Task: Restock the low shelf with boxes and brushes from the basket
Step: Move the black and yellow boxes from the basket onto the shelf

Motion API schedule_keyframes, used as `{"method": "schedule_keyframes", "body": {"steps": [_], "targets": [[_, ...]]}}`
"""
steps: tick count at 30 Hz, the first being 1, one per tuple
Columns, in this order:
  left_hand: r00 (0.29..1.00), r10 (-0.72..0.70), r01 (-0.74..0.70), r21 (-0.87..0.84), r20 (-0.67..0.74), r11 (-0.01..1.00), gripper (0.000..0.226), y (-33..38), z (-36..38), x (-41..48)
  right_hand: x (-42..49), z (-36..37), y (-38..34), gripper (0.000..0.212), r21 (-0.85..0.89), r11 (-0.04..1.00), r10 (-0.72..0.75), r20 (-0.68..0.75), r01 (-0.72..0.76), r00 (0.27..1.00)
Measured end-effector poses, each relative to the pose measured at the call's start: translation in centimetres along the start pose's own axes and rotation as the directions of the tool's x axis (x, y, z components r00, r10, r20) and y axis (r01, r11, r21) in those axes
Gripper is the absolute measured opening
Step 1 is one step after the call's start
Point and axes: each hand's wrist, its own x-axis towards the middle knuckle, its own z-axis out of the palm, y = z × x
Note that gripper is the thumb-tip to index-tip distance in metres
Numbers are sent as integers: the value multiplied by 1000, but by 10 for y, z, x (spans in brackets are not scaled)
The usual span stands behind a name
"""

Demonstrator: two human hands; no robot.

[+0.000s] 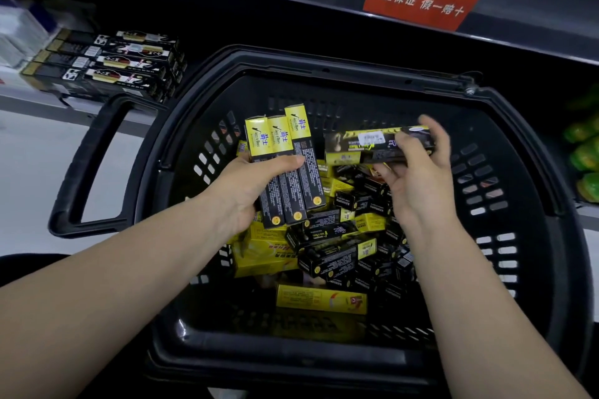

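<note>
While the left hand gripped three boxes pointing toward twelve o'clock, the right hand pinched a fourth box lying nine-to-three above the basket; the shelf stack sat at ten o'clock, nearer the left.

Black basket, yellow-black boxes

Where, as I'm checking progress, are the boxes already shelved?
Upper left in the head view: black boxes stacked on the low shelf, beyond the basket's handle.
</note>
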Motion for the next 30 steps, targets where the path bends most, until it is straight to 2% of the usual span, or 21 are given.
{"method": "schedule_keyframes", "body": {"steps": [2,5,8,11,15,17,21,24,27,30], "targets": [[1000,-15,15,-24,4,1000,56,0,2,0,-2,4,1,27,149,984,105,-12,-102,994],[1000,-20,20,-75,2,997,56,2,4,1,-9,9,2,21,205,957,214,-23,-205,976],[1000,-10,11,-126,8,992,65,5,10,2,-15,13,5,27,110,963,242,60,-247,968],[1000,-1,6,-160,29,987,77,6,20,5,-19,15,8,35,-71,971,237,139,-229,962],[999,28,-24,-85,47,996,74,1,31,14,-14,8,14,38,-269,951,195,130,-154,972],[997,38,-36,-21,71,999,67,-2,33,18,-11,4,17,33,-320,938,174,109,-131,979],[996,-5,0,53,92,999,70,-2,30,28,-8,2,30,21,-336,934,170,112,-124,979],[995,-23,14,99,93,995,70,0,29,31,-11,3,41,14,-411,904,200,163,-118,966],[999,-19,13,140,46,990,70,-2,29,31,-16,-1,48,38,-466,876,244,207,-124,947],[999,-37,32,129,35,991,63,-5,35,29,-15,-7,47,44,-495,859,263,200,-134,944]]}}
